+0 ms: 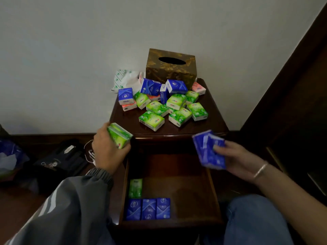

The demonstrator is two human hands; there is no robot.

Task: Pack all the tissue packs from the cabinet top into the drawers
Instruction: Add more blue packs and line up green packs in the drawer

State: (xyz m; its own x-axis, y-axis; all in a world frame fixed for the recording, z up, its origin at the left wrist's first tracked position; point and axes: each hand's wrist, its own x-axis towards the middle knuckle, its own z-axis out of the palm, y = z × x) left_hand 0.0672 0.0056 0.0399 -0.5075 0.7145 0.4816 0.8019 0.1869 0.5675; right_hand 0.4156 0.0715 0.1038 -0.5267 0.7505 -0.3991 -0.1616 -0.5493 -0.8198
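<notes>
Our left hand [108, 152] grips a green pack [119, 136], our right hand [237, 160] blue packs [208, 149], near the cabinet top [131, 121] front corners.

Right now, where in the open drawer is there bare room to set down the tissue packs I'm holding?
The drawer floor is bare right of the green pack and behind the three blue packs, through to its right wall; the front right corner too. The cabinet top is crowded with the pile of packs before the tissue box.
</notes>
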